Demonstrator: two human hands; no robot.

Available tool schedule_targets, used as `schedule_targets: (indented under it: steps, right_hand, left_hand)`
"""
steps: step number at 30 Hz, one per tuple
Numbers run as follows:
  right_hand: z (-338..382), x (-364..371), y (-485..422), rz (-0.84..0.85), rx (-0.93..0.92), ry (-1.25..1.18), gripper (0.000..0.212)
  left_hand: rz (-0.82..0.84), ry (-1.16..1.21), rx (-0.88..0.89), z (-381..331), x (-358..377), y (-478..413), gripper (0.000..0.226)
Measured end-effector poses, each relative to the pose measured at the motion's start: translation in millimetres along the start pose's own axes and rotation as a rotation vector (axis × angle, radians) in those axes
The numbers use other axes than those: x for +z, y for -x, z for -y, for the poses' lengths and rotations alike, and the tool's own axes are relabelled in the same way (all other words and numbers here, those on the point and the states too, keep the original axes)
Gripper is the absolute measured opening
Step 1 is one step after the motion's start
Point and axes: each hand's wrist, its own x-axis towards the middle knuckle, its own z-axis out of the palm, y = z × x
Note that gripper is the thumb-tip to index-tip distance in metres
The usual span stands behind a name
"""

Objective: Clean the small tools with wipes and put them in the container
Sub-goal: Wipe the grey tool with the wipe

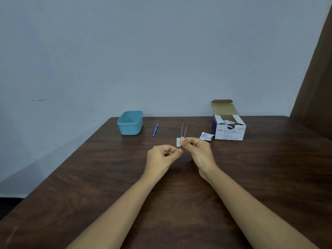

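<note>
Thin metal tweezers (184,131) stand upright above the table's middle, prongs pointing away from me. My left hand (162,156) pinches their lower end between thumb and fingers. My right hand (198,150) pinches a small white wipe (178,142) folded around the tweezers' shaft. A blue plastic tool (155,130) lies on the table further back. To its left an open teal container (130,123) stands near the far edge; I see nothing inside it.
An open box of alcohol swabs (229,129) stands at the back right, with a torn swab wrapper (206,136) lying beside it. The dark wooden table (89,177) ends at a grey wall. A brown curtain (316,87) hangs on the right.
</note>
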Motion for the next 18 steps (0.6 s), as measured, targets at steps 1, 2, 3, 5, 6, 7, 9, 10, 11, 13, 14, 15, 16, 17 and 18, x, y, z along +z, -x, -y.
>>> schedule_targets:
  steps: [1, 2, 3, 5, 6, 7, 9, 10, 11, 13, 14, 15, 16, 17, 18]
  right_hand:
    - [0.8, 0.0, 0.3, -0.011, -0.003, -0.013, 0.009]
    - [1.4, 0.0, 0.4, -0.024, -0.005, -0.029, 0.010]
    - [1.9, 0.0, 0.2, -0.037, -0.005, -0.044, 0.011]
    - [2.8, -0.3, -0.1, -0.060, 0.001, -0.064, 0.011]
    - [3.2, -0.4, -0.3, -0.071, 0.008, -0.073, 0.010]
    - [3.6, -0.8, -0.6, -0.081, 0.019, -0.083, 0.009]
    - [4.1, -2.7, -1.8, -0.110, 0.054, -0.100, 0.007]
    - [4.1, -4.0, -3.0, -0.128, 0.073, -0.111, 0.006]
    - [3.7, -5.7, -4.5, -0.149, 0.091, -0.133, 0.006]
    - [3.2, -8.8, -8.2, -0.201, 0.127, -0.205, 0.005]
    - [3.3, -10.1, -9.7, -0.221, 0.142, -0.236, 0.004]
    - [3.1, -11.1, -11.0, -0.232, 0.153, -0.258, 0.004]
    - [3.3, -11.2, -11.6, -0.236, 0.158, -0.273, 0.004]
    - [3.6, -11.2, -11.7, -0.236, 0.160, -0.282, 0.004]
    - [3.7, -11.1, -11.8, -0.235, 0.162, -0.288, 0.004]
  left_hand:
    - [0.001, 0.002, -0.006, -0.7, 0.0, 0.1, 0.010]
    - [0.002, 0.004, -0.012, -1.3, 0.0, 0.3, 0.009]
    - [0.004, 0.006, -0.016, -1.7, -0.1, 0.5, 0.009]
    - [0.007, 0.010, -0.023, -2.3, -0.3, 0.8, 0.008]
    - [0.011, 0.014, -0.027, -2.5, -0.2, 0.8, 0.008]
    - [0.015, 0.017, -0.033, -2.6, -0.1, 1.1, 0.007]
    - [0.017, 0.017, -0.044, -2.4, 0.4, 1.3, 0.007]
    - [0.018, 0.011, -0.046, -2.2, 0.6, 1.4, 0.008]
    - [0.021, 0.001, -0.046, -2.0, 0.8, 1.6, 0.009]
    - [0.036, -0.009, -0.044, -2.1, 0.9, 1.8, 0.010]
    - [0.044, -0.011, -0.044, -2.2, 0.9, 1.7, 0.010]
    - [0.048, -0.013, -0.046, -2.5, 0.9, 1.7, 0.010]
    - [0.046, -0.012, -0.048, -3.0, 0.6, 1.7, 0.009]
    - [0.042, -0.006, -0.052, -3.6, 0.4, 1.8, 0.009]
    - [0.039, 0.001, -0.056, -3.8, 0.0, 1.9, 0.008]
